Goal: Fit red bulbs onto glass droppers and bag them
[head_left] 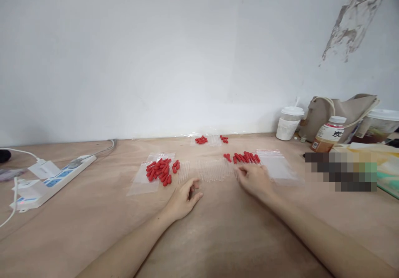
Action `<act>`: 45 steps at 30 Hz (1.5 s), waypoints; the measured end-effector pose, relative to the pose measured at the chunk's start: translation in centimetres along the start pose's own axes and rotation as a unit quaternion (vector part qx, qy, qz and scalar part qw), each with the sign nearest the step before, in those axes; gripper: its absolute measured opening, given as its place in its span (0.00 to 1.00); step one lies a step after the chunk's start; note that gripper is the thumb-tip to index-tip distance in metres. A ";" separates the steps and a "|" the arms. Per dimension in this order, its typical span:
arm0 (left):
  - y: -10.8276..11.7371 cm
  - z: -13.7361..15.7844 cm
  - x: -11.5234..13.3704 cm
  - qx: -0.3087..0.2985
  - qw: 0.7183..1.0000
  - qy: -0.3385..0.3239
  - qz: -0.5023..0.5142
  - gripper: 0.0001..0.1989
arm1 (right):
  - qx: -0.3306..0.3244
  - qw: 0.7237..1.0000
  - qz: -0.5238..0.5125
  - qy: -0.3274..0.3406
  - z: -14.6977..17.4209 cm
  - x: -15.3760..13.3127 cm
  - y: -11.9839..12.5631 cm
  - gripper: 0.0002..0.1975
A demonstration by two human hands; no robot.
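My left hand (184, 199) rests on the table, thumb and fingers apart with nothing between them. Just beyond it lies a small group of thin clear tubes (183, 172), beside a pile of red rubber bulbs (158, 170) on a clear plastic bag (140, 186). A longer row of clear tubes (215, 170) stretches between my hands. My right hand (254, 181) is closed at the row's right end, its fingertips pinched down; whatever they hold is hidden. Directly beyond it are tubes capped with red bulbs (246, 157), partly covered by the hand, and two loose red bulbs (227, 157).
A flat clear zip bag (277, 166) lies right of my right hand. More red bulbs (201, 139) and tubes sit by the wall. A power strip (59, 182) is at left. A lidded cup (289, 123), bottle (328, 134) and grey bag (339, 105) stand at right.
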State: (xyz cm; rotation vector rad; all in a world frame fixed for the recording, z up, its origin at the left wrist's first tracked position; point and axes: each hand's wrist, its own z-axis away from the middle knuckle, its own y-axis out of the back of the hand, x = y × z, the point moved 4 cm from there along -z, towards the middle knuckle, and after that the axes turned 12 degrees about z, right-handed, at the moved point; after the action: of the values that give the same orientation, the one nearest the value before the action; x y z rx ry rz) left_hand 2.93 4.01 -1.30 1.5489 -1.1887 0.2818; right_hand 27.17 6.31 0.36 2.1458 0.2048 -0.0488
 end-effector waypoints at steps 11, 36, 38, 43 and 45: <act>-0.1 -0.1 0.5 -0.007 0.999 -0.024 -0.024 0.11 | -0.108 0.970 0.140 -0.166 -2.5 4.9 -2.0 0.21; -0.3 -0.3 0.7 -0.031 0.998 -0.035 -0.035 0.07 | -0.151 0.975 0.123 -0.103 -3.7 -0.2 -2.8 0.19; -0.3 -0.3 0.6 -0.031 0.998 -0.033 -0.037 0.07 | -0.152 0.974 0.128 -0.112 -3.7 -0.4 -2.5 0.22; -0.3 -0.3 0.6 -0.035 0.998 -0.032 -0.046 0.08 | -0.126 0.976 0.145 -0.106 -3.5 -0.6 -2.0 0.23; -0.4 -0.3 0.6 -0.038 0.998 -0.031 -0.046 0.08 | -0.145 0.973 0.152 -0.099 -3.3 -0.6 -2.2 0.20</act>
State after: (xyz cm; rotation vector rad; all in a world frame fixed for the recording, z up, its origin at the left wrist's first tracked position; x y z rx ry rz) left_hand 3.60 3.95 -1.01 1.5515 -1.1583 0.1276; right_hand 26.11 10.18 0.44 1.8448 -0.2238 -0.0518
